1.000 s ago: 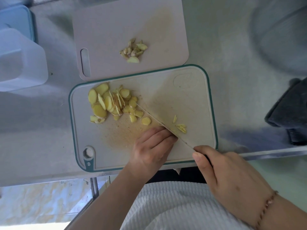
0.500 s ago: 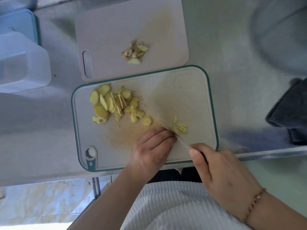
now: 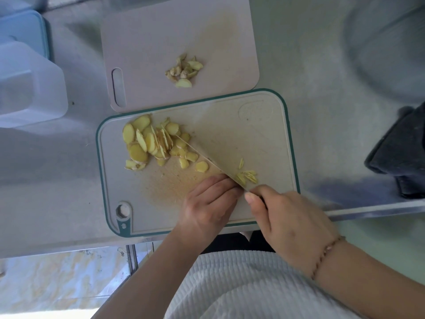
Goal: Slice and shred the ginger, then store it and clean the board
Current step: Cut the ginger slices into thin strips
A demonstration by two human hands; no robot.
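Steel worktop (image 3: 322, 93), its far right blurred, carrying a dark object (image 3: 400, 148) cut off at the frame edge. Translucent plastic container (image 3: 27, 88) at left, contents not discernible. Teal-rimmed cutting board (image 3: 264, 134) bearing ginger slices (image 3: 147, 143) and, near the blade, ginger shreds (image 3: 248, 176). Pale board (image 3: 161, 31) behind it with ginger trimmings (image 3: 184, 70). Right hand (image 3: 294, 222) grasping the knife (image 3: 207, 157), handle concealed. Left hand (image 3: 211, 203), fingers curled against the blade; what lies beneath them is hidden.
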